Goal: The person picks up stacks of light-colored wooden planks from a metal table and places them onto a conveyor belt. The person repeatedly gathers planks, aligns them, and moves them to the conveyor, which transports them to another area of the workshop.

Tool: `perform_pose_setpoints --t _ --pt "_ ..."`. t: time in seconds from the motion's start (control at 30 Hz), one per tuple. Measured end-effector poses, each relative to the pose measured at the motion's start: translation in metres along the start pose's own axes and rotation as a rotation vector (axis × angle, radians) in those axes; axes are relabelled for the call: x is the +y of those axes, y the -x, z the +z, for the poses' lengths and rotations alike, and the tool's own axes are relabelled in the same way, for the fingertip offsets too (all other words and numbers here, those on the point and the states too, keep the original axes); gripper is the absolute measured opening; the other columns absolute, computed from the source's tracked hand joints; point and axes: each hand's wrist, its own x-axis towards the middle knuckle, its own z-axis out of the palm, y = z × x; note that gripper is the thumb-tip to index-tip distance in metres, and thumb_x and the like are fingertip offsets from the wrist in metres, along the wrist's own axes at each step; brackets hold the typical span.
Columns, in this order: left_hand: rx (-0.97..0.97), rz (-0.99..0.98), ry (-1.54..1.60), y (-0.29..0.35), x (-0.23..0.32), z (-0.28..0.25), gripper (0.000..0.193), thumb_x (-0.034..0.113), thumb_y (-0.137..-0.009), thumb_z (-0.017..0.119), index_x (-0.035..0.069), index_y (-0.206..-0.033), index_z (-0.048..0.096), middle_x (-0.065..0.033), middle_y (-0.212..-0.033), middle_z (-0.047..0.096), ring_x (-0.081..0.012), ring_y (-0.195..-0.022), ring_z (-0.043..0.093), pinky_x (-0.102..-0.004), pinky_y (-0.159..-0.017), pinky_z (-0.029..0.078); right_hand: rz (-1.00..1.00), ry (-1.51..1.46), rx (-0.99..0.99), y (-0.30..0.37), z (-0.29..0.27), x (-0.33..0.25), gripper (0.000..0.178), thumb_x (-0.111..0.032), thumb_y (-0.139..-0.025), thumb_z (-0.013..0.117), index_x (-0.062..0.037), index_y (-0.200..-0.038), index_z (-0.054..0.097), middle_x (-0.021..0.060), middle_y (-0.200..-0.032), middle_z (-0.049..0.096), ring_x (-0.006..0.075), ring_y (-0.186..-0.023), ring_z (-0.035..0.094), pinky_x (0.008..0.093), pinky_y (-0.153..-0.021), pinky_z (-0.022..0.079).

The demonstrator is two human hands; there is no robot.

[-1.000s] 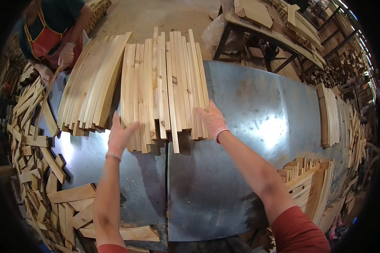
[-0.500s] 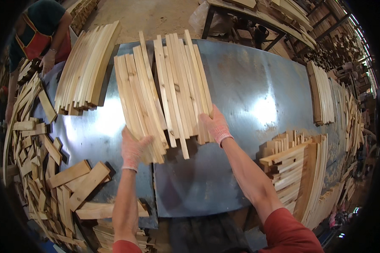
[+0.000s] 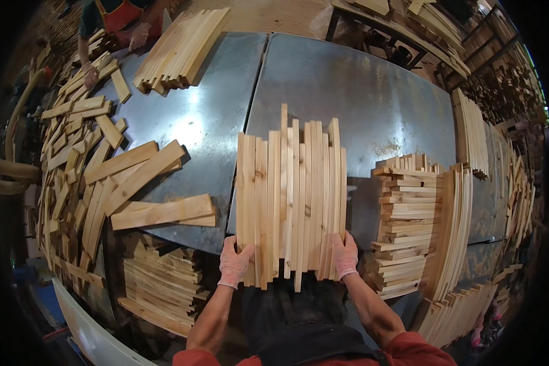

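Note:
Between my two gloved hands stands a row of narrow wooden slats (image 3: pixel 293 201), pressed side by side with uneven ends. My left hand (image 3: pixel 235 263) grips the left side of the row near its close end, thumb over the outermost slat. My right hand (image 3: pixel 345 253) clasps the opposite side at about the same height. The slats' near ends reach past the edge of the metal table (image 3: pixel 354 79), close to my dark apron (image 3: pixel 305 335). The undersides of the slats and some of my fingertips are hidden.
Stacked slats (image 3: pixel 409 226) stand close on the right, with more upright boards (image 3: pixel 470 131) beyond. Loose wood pieces (image 3: pixel 91 165) are heaped at left, below a neat slat stack (image 3: pixel 180 49). A co-worker's gloved hand (image 3: pixel 139 36) shows at upper left. Boards (image 3: pixel 158 280) lie below the table edge.
My hands have drawn the slats toward my body and to the right. The two leaning groups now form one straighter, tighter row. My view has also shifted.

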Motion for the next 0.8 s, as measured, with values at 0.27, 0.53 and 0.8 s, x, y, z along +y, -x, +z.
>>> perform_pose_setpoints --t 0.27,0.53,0.8 --pt "0.033 0.523 -0.608 -0.036 -0.044 -0.022 0.078 0.062 -0.097 0.066 0.004 -0.149 0.060 -0.0289 -0.168 0.040 -0.0487 -0.156 0.034 -0.0579 -0.129 0.024 -0.298 0.187 -0.095 -0.019 -0.009 0.008 0.071 -0.060 -0.103 0.056 -0.0059 -0.149 0.062 0.0271 -0.136 0.070 0.0447 -0.129 0.064 0.0490 -0.110 0.049" --pt "-0.076 0.262 -0.598 -0.056 -0.011 0.009 0.089 0.060 -0.101 0.062 0.003 -0.167 0.041 -0.0266 -0.175 0.029 -0.0495 -0.163 0.015 -0.0569 -0.134 0.009 0.015 0.288 -0.034 -0.053 0.009 -0.052 0.075 -0.066 -0.106 0.047 0.0030 -0.123 0.072 0.0295 -0.128 0.072 0.0468 -0.123 0.066 0.0499 -0.107 0.050" --pt "-0.406 -0.060 0.712 -0.026 0.020 -0.006 0.087 0.015 -0.086 0.084 0.001 -0.159 0.038 -0.0146 -0.146 0.058 -0.0266 -0.130 0.060 -0.0393 -0.111 0.052 -0.037 0.315 0.087 -0.058 0.020 -0.052 0.081 -0.073 -0.104 0.045 0.0020 -0.112 0.076 0.0311 -0.112 0.074 0.0494 -0.111 0.070 0.0514 -0.100 0.054"
